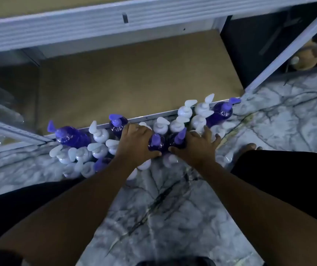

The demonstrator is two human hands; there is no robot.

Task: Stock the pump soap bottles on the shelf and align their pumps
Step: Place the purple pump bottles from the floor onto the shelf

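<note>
Left hand [134, 143], right hand [196, 148], purple bottles [156, 144] between

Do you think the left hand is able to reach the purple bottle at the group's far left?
Probably, once freed: the left hand grips a middle purple bottle, but the far-left purple bottle sits at the group's open edge, nothing over it.
</note>
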